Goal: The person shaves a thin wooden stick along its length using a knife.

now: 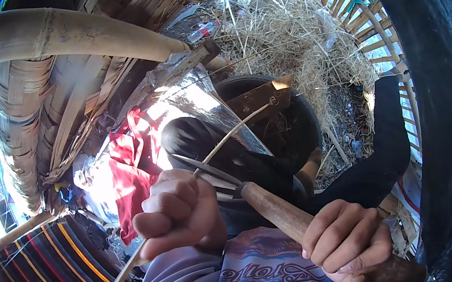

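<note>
My left hand [175, 210] is closed around a thin pale strip [236, 130], likely bamboo or cane. The strip slants from the lower left, through my fist, up toward the dark tub. In my right hand [348, 236] is a knife [275, 210], gripped by its long wooden handle. Its narrow metal blade points up and left, crossing the strip just beyond my left knuckles. Whether the edge cuts into the strip cannot be made out. Both hands are above my lap, over dark trousers [197, 136].
A dark round tub [309, 121] stands ahead with a wooden board [261, 101] across it. Red cloth [131, 179] lies left of my knee. A thick bamboo pole [75, 32] juts in at upper left. Straw [304, 39] covers the far ground; a slatted fence [379, 24] curves along the right.
</note>
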`<state>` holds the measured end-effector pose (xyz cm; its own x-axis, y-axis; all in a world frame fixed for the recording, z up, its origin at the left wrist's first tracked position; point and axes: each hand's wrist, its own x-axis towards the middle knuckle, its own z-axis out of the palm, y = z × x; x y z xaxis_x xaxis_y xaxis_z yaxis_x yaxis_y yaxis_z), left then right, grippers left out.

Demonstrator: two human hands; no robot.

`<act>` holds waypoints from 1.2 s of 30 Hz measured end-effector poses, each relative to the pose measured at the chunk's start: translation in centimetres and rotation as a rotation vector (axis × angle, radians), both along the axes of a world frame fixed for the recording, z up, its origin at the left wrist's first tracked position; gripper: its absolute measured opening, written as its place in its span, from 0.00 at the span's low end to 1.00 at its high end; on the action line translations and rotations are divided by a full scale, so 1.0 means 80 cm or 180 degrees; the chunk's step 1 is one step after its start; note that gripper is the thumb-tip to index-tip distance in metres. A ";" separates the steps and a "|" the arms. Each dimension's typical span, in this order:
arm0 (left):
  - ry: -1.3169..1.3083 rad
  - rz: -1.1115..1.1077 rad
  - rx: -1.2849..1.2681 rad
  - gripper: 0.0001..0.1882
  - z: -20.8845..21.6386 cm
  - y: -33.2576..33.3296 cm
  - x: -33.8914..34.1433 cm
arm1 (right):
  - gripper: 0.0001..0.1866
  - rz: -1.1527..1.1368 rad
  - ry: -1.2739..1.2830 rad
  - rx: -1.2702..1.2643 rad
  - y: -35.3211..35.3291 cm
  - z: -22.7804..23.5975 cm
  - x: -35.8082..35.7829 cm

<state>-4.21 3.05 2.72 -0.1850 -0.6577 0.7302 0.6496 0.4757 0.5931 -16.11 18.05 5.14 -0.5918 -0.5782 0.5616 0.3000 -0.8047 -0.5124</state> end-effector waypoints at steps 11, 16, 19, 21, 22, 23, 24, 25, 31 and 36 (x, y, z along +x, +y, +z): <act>0.0001 -0.0059 0.0132 0.24 0.006 0.016 -0.008 | 0.08 -0.0755 0.0921 0.0629 -0.031 -0.110 0.016; 0.0321 0.0042 0.0039 0.25 0.007 0.009 -0.010 | 0.09 -0.0434 -0.0344 -0.0265 0.005 -0.047 0.003; 0.0061 -0.0045 0.0105 0.25 0.002 0.007 -0.008 | 0.14 -0.0581 -0.0527 -0.0046 0.002 -0.015 0.012; 0.0068 -0.0124 0.0090 0.25 0.003 0.009 -0.014 | 0.13 -0.0415 -0.0007 0.0035 -0.006 -0.020 0.011; 0.0071 -0.0132 0.0094 0.25 0.006 0.006 -0.011 | 0.13 -0.0422 -0.0004 0.0038 -0.008 -0.024 0.012; 0.0086 -0.0044 0.0072 0.25 0.008 0.001 -0.005 | 0.13 -0.0476 -0.0095 0.0046 -0.009 -0.032 0.015; 0.0105 0.0043 0.0054 0.26 0.006 -0.002 -0.002 | 0.13 -0.0530 -0.0181 0.0058 -0.009 -0.038 0.017; 0.0188 -0.0065 0.0130 0.26 0.004 0.000 -0.001 | 0.12 -0.0498 -0.0201 0.0127 -0.003 -0.039 0.017; 0.0215 0.0101 0.0112 0.26 -0.001 -0.003 0.004 | 0.07 -0.0194 0.0266 0.0028 -0.001 -0.050 0.018; 0.0075 0.0070 0.0120 0.25 -0.005 -0.007 0.018 | 0.05 -0.0179 0.0466 0.0279 0.005 -0.072 0.015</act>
